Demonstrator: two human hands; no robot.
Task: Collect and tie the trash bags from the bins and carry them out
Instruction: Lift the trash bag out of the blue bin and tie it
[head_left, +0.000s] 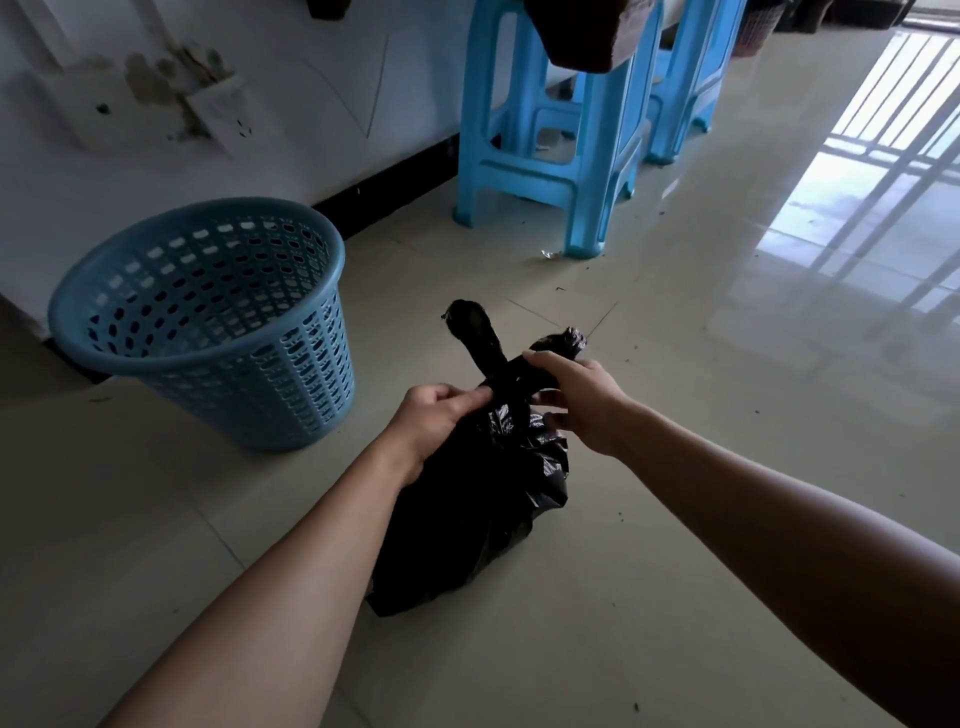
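Left hand (436, 415) and right hand (576, 400), fingers curled, pinch the crossed tails of the black trash bag (467, 519); blue bin (208, 322) at ten o'clock. Risk: overpulling may tear the thin film.

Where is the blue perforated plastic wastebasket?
Head view, left side: the blue perforated plastic wastebasket stands on the floor by the white wall, left of the black plastic trash bag.

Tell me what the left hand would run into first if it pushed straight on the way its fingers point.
The left hand points rightward into the twisted neck of the black trash bag, which it pinches; just beyond that sits the right hand. Depth between them is unclear.
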